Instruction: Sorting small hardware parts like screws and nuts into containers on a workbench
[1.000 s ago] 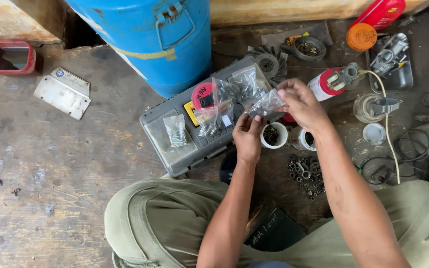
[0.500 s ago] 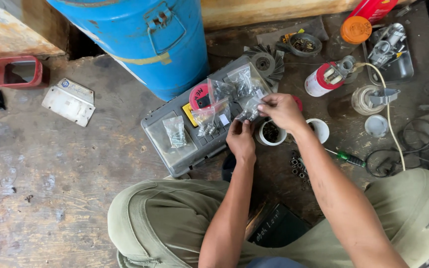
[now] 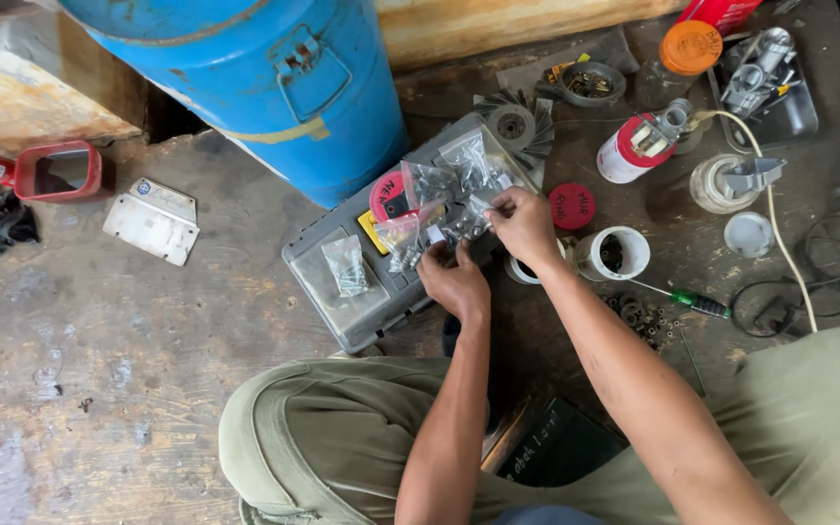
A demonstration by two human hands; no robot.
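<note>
both hands, left hand [image 3: 454, 282] and right hand [image 3: 522, 224], were pinching small clear screw bags [image 3: 444, 228] on the grey case [image 3: 342, 311], at 5 o'clock from the blue drum [image 3: 245, 87]; sorting step, next needed a careful pick.

Soft, even daylight all over. Sharp and clear in the middle. Dark shadow at upper right of the frame. Small shine on the blue drum [image 3: 245, 87]. Slightly bent at the edges.
</note>
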